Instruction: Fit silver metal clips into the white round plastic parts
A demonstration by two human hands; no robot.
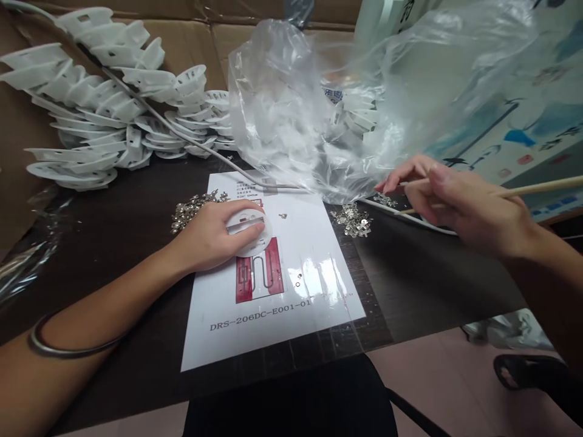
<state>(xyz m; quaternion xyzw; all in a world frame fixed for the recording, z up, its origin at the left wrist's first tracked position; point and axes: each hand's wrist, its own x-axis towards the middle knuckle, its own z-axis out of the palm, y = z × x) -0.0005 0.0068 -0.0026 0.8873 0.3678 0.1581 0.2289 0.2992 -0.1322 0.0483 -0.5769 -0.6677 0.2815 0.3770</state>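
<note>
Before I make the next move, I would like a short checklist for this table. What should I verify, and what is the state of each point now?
1. Disc secured: ok, the left hand holds it over the sheet.
2. Stick in grip: ok, the right hand holds it.
3. Metal pieces at hand: ok, a left pile and a right pile lie beside the sheet.
4. Sheet free of loose bits: not ok, a metal bit lies right of the disc.
5. Cable out of the way: not ok, the cable crosses the sheet's top.
6. Disc's underside: cannot tell, hidden.
</note>
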